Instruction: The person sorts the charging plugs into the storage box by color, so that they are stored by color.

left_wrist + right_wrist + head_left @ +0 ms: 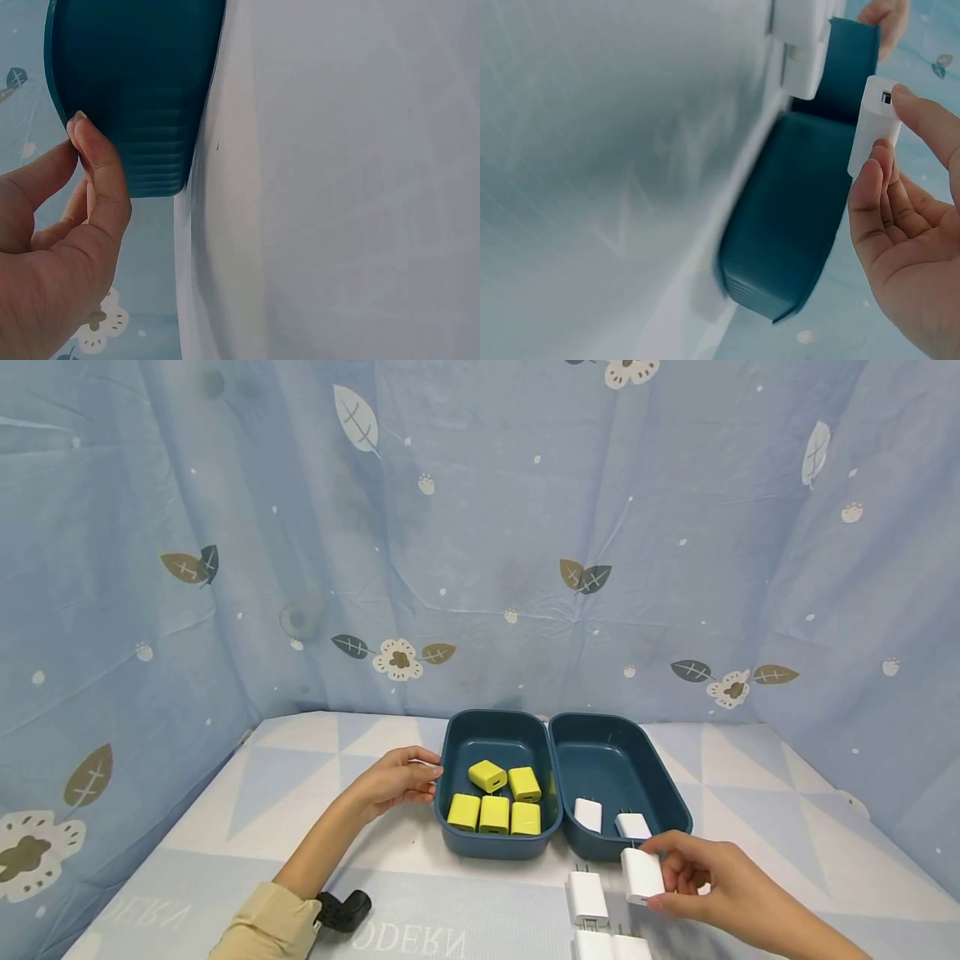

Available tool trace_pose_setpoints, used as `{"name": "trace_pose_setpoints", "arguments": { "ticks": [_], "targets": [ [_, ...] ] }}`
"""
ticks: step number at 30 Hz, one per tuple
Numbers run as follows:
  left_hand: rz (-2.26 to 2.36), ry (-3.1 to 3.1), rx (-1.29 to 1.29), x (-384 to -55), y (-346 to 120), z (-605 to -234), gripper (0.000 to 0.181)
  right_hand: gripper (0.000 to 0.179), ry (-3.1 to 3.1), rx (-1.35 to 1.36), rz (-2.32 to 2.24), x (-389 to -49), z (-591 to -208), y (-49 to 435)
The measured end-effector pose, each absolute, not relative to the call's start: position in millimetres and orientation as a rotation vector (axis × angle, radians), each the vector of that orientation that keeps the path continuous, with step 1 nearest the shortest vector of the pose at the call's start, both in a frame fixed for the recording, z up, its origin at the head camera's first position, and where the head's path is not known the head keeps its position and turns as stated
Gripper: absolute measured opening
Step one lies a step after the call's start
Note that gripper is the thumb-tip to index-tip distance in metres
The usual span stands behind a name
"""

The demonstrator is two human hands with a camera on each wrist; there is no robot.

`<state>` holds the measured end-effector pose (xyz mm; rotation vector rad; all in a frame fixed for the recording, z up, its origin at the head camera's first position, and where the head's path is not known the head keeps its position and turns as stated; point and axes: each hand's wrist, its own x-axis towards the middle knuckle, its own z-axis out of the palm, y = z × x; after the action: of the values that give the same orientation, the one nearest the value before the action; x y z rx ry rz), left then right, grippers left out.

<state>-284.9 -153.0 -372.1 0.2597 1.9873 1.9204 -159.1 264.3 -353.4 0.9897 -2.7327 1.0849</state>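
My right hand [701, 877] pinches a white USB wall charger [642, 875] between thumb and fingers, just off the near rim of the right blue bin [667, 785]. In the right wrist view the charger's USB port end faces the thumb. My left hand [397, 781] grips the left blue bin [551, 839] at its left rim; in the left wrist view the fingertips [81, 124] meet the rim. Several yellow chargers [494, 814] lie in the left bin. Two white chargers, one of them upright [588, 814], are in the right bin.
More white chargers [587, 897] lie on the patterned cloth [420, 902] before the right bin, prongs pointing away from me. A black device [343, 910] sits at my left wrist. Behind the bins hangs a blue curtain [480, 543].
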Motion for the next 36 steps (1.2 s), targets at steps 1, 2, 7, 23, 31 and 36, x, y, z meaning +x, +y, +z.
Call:
{"name": "trace_pose_setpoints", "arguments": {
  "ticks": [1,2,7,23,31,36],
  "targets": [
    [1.920,1.986,0.257,-285.0,-153.0,-372.2,0.038,0.042,-2.727,0.985,1.077,-159.3,-351.6,264.6],
    [1.920,1.986,0.255,-285.0,-152.9,-372.2,0.037,0.042,-2.718,0.986,1.067,-159.7,-350.1,265.1],
    [1.924,1.984,0.254,-284.7,-152.5,-372.1,0.037,0.042,-2.695,0.949,1.038,-163.2,-342.3,266.6],
    [1.924,1.984,0.271,-285.2,-151.6,-370.2,0.037,0.041,-2.683,0.869,1.000,-189.2,-325.6,269.1],
    [1.926,1.977,0.269,-285.3,-151.7,-370.8,0.036,0.043,-2.724,0.822,1.001,-210.5,-323.6,268.0],
    [1.925,1.977,0.270,-284.3,-152.8,-371.1,0.035,0.047,-2.764,0.803,0.964,-224.2,-323.2,263.5]
  ]
}}
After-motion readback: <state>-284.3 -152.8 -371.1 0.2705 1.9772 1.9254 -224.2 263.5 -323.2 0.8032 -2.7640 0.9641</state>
